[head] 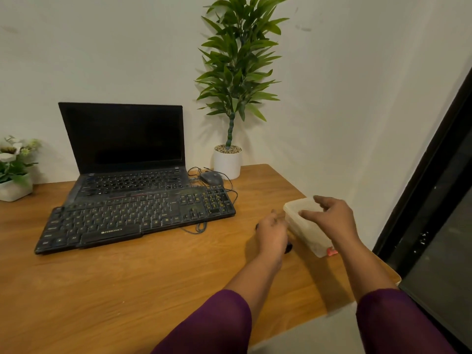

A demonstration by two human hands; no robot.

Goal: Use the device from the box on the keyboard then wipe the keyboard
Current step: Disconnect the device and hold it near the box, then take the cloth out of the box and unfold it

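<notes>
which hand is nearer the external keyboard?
Left. The left hand is just right of the keyboard, apart from it; the right hand is farther right, on the plastic box.

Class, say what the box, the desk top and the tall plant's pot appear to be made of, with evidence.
The box looks like cloudy translucent plastic: light passes its walls. The desk top is wood or wood-look laminate: grain streaks, slight sheen. The pot is smooth matte white, ceramic or plastic; cannot tell.
</notes>
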